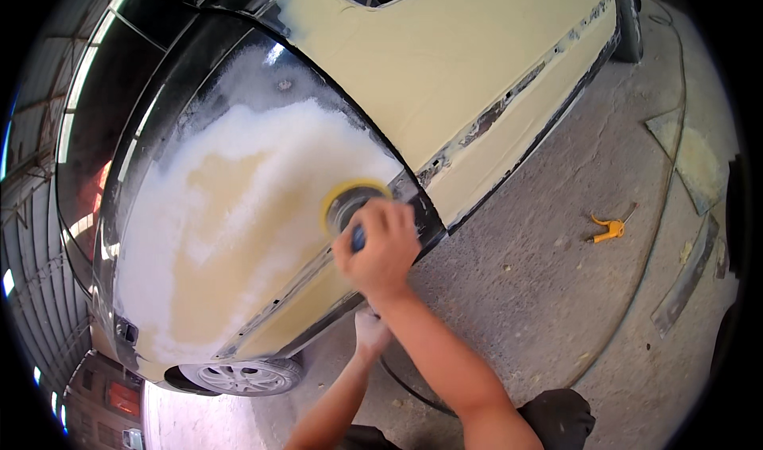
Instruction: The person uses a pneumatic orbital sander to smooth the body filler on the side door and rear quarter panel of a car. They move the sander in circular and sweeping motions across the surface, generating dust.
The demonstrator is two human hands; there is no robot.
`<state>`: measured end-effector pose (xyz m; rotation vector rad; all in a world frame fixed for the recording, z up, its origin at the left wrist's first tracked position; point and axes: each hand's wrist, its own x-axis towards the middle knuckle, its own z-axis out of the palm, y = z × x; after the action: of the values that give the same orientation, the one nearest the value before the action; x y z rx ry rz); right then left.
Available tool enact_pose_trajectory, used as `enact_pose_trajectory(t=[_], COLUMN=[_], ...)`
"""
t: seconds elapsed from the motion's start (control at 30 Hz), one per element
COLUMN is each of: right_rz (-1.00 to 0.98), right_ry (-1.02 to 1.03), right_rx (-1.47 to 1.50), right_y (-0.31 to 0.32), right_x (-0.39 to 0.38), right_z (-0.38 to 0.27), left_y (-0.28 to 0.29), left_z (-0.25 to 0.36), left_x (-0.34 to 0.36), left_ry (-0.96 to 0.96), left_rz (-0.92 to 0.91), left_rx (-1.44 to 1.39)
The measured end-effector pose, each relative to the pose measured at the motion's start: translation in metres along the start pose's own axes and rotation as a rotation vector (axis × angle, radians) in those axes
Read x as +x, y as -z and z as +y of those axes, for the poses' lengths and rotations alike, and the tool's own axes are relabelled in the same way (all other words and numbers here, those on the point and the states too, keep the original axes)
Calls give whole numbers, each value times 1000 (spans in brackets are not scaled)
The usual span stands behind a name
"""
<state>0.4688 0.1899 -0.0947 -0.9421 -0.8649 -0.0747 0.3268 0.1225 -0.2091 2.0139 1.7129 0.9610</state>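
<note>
Head view, looking down along the side of a car.

Right hand (380, 247) closed over the top of a sander (354, 205), fingers wrapped round its blue body; yellow-rimmed round pad showing just beyond the knuckles, on the far-left side of the hand. Pad pressed flat against the car panel (238, 212), at the right edge of the wide cream and white filler patch, just beside the dark seam between rear panel and door (453, 61).

Left hand (370, 332) lower and nearer, below the right wrist, dusted white, partly covered by the right forearm. Grip not readable: cannot tell how far open or whether anything is held. A dark hose (405, 386) curving on the floor close under it; contact not clear.

Counts: one sander, two hands, one wheel (246, 377) at the near left under the panel, a second tyre (632, 13) at the far right top edge. One yellow air blow gun (608, 229) lying on the concrete floor (556, 291), well apart to the right of both hands. Flat scraps of grey material near the right rim; number not clear.
</note>
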Motion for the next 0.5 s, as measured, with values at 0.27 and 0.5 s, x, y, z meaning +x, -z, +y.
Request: enact_pose_trajectory(t=[0.27, 0.5], right_rz=[42, -58], right_ry=[-8, 116], right_rx=[-14, 20], right_y=[-3, -14], right_x=[14, -22], right_z=[-8, -32], left_y=[3, -12], left_z=[0, -82], left_x=[9, -8], left_ry=[118, -83], left_rz=[-33, 139], left_rx=[-281, -32])
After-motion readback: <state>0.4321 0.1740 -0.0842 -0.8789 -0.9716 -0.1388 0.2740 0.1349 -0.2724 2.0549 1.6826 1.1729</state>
